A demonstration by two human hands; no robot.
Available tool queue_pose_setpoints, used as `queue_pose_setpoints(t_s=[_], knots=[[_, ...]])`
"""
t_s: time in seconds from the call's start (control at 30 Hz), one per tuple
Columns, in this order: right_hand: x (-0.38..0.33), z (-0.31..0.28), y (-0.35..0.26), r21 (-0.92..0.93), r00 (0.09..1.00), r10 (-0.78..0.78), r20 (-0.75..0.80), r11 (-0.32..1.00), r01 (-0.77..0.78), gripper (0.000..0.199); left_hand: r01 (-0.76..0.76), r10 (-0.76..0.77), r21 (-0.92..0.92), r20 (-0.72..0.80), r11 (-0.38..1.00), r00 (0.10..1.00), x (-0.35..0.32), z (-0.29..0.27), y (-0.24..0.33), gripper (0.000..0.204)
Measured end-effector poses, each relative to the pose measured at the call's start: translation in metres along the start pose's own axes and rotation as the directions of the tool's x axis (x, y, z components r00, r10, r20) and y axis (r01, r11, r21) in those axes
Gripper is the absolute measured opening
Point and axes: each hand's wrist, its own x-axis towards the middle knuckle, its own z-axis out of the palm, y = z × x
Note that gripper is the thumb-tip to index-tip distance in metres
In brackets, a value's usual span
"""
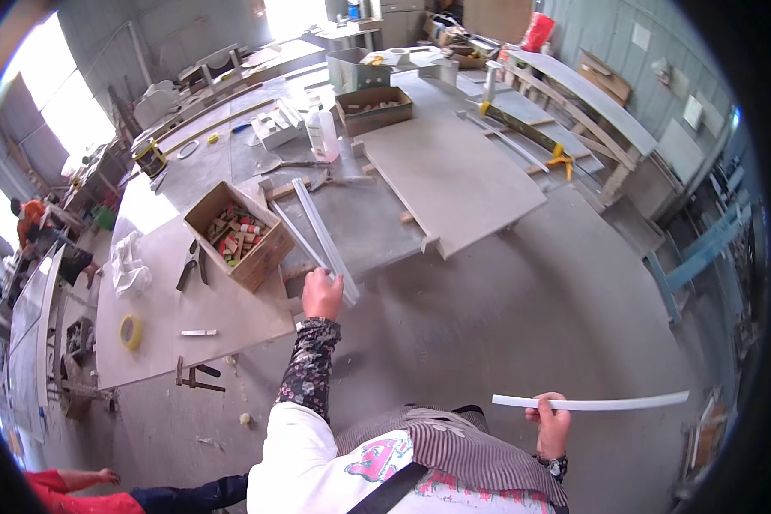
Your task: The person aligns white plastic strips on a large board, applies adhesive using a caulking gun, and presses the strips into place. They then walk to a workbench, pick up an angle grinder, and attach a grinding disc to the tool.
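Note:
My right hand point(553, 426) is closed around a long, flat white strip point(608, 404), which lies crosswise out to the right in front of my body. Ahead and to the left, my left hand point(321, 295) reaches to the table edge, its fingers pinched at the near end of a thin pale strip. Just beside those fingers, more long white strips point(321, 231) rest side by side and jut over the edge. Left of them stands a wooden box point(261, 261) filled with small wood pieces, some with red and green faces.
A large pale panel point(450, 184) lies raised on wooden battens. Left are a black spring clamp point(188, 270), a yellow tape roll point(130, 331) and a metal clamp point(201, 377). Another person's red sleeve point(77, 493) shows at lower left. A bottle point(324, 135) stands farther back.

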Motion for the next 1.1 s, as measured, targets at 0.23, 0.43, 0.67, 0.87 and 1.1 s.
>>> queue_pose_setpoints(t_s=[0.23, 0.43, 0.67, 0.87, 1.1], knots=[[0.175, 0.019, -0.039, 0.032, 0.954, -0.084, 0.289, 0.996, 0.078, 0.017, 0.278, -0.156, 0.241, -0.426, 0.93, 0.891, -0.01, 0.022, 0.029, 0.054], [0.338, 0.052, -0.119, -0.063, 0.731, -0.081, 0.677, 0.984, 0.168, 0.018, 0.509, -0.447, 0.0, -0.478, 0.861, 0.756, 0.006, 0.047, 0.032, 0.059], [0.436, 0.11, -0.161, -0.088, 0.546, -0.02, 0.837, 0.981, 0.172, 0.014, 0.538, -0.642, -0.565, 0.019, 0.626, 0.767, -0.006, 0.033, 0.081, 0.028], [0.473, 0.148, -0.171, -0.202, 0.527, 0.093, 0.845, 0.967, 0.153, 0.013, 0.355, -0.493, -0.91, 0.213, 0.214, 0.844, -0.027, 0.062, 0.214, 0.018], [0.545, 0.196, -0.174, -0.364, 0.409, 0.29, 0.865, 0.925, 0.113, 0.019, 0.459, -0.363, -0.888, 0.42, 0.023, 0.832, 0.016, 0.128, 0.286, 0.026]])
